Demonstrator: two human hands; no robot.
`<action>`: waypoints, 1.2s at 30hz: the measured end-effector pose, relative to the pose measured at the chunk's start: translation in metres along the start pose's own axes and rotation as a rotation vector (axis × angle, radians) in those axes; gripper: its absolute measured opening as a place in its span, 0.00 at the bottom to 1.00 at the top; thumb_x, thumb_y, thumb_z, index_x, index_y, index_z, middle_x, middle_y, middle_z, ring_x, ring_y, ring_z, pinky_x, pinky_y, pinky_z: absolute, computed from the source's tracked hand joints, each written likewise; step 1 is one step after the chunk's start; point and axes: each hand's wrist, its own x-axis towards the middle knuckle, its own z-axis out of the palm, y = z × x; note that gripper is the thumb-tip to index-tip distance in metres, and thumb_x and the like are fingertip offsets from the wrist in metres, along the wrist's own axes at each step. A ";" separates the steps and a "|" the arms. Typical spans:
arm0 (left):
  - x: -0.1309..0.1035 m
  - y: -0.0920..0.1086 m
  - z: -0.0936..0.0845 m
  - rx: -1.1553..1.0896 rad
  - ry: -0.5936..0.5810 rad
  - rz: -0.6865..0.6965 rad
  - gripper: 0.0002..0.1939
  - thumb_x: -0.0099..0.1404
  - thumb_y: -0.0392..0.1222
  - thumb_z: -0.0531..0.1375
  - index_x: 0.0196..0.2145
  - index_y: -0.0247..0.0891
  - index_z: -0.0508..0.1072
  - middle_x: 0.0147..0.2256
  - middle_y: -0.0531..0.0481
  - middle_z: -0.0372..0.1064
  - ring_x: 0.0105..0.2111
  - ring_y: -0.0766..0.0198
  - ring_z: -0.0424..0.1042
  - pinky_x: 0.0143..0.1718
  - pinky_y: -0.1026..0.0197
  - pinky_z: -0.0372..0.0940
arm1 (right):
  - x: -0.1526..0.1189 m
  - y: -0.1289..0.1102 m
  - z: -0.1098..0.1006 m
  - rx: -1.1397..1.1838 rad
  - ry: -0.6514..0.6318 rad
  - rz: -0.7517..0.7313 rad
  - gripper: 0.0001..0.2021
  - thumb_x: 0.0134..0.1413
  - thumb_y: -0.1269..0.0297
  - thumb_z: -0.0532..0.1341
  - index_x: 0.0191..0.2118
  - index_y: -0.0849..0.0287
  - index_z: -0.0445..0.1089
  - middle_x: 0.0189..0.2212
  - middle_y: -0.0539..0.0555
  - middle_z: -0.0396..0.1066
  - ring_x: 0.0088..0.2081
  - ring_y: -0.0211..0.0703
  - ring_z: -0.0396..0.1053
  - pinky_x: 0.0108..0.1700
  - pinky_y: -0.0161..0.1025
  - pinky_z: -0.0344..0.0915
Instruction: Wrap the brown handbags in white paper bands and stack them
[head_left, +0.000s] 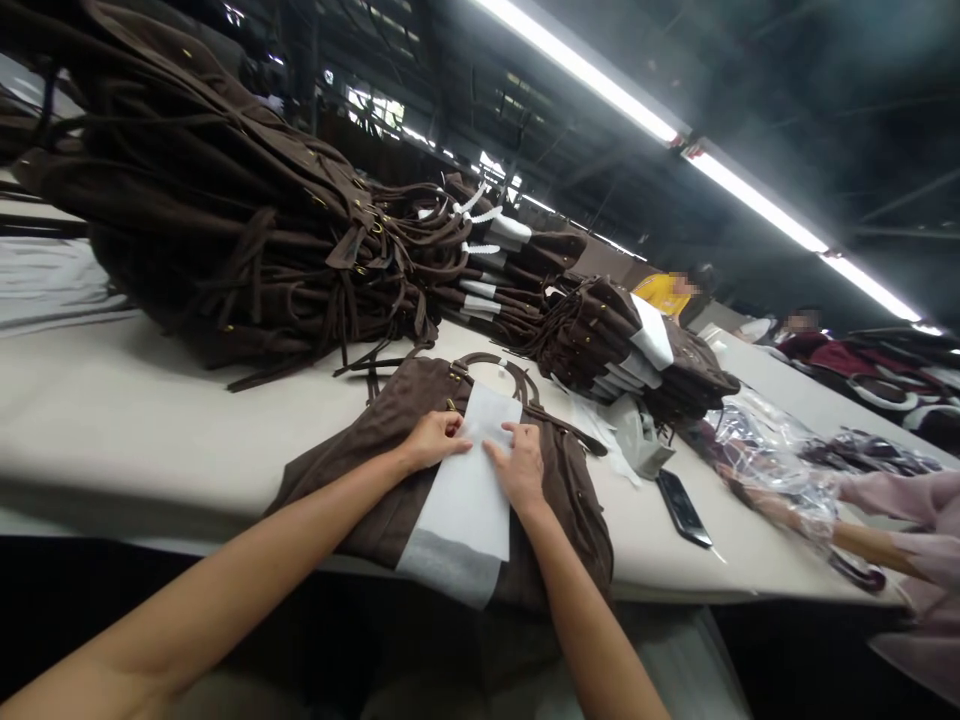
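Observation:
A dark brown handbag (360, 450) lies on the table in front of me, its handles (480, 358) toward the far side. A wide white paper strip (465, 500) runs over the bag's middle, with a greyer band at its near end. My left hand (435, 440) is at the strip's left edge, fingers curled and thumb on the paper. From the other side my right hand (519, 465) holds the strip's right edge, its thumb and forefinger on the paper and the other fingers bent. The undersides of the fingers are hidden.
A tall pile of brown bags (225, 190) stands at left; more strip-wrapped bags (615, 340) lie behind. At right are a grey-white tape dispenser-like object (637, 435), a black phone (682, 508) and clear plastic (757, 430) handled by a co-worker in a pink sleeve (900, 500).

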 end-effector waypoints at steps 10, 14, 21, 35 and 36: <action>-0.001 0.007 0.001 -0.117 -0.110 -0.018 0.23 0.46 0.44 0.67 0.40 0.35 0.71 0.30 0.52 0.72 0.29 0.63 0.70 0.28 0.65 0.61 | -0.016 0.019 0.006 0.536 0.022 0.315 0.27 0.46 0.56 0.64 0.52 0.64 0.65 0.23 0.46 0.67 0.27 0.41 0.68 0.32 0.35 0.63; -0.001 0.008 0.000 -0.158 -0.109 -0.059 0.26 0.47 0.46 0.68 0.44 0.35 0.70 0.31 0.49 0.73 0.30 0.62 0.71 0.30 0.63 0.64 | -0.020 0.019 0.006 0.696 0.038 0.322 0.37 0.45 0.57 0.65 0.60 0.65 0.57 0.22 0.44 0.67 0.24 0.39 0.67 0.30 0.33 0.63; -0.003 0.011 -0.001 -0.233 -0.097 -0.135 0.29 0.44 0.48 0.71 0.42 0.34 0.68 0.32 0.47 0.74 0.30 0.60 0.73 0.31 0.60 0.67 | -0.028 0.014 0.000 0.751 -0.212 0.290 0.40 0.43 0.60 0.67 0.63 0.60 0.54 0.35 0.53 0.77 0.35 0.47 0.74 0.36 0.38 0.69; -0.005 0.019 -0.002 -0.396 -0.131 -0.216 0.27 0.50 0.59 0.68 0.38 0.32 0.75 0.32 0.46 0.74 0.33 0.63 0.72 0.38 0.61 0.66 | -0.033 0.008 -0.004 0.573 -0.164 0.134 0.21 0.46 0.59 0.63 0.47 0.60 0.76 0.35 0.53 0.76 0.35 0.46 0.71 0.41 0.39 0.67; -0.005 0.019 -0.001 -0.396 -0.122 -0.218 0.27 0.51 0.60 0.67 0.37 0.32 0.76 0.32 0.46 0.74 0.32 0.64 0.71 0.38 0.62 0.66 | -0.033 0.008 -0.004 0.572 -0.172 0.142 0.21 0.46 0.59 0.63 0.47 0.60 0.76 0.35 0.53 0.76 0.35 0.46 0.71 0.41 0.39 0.67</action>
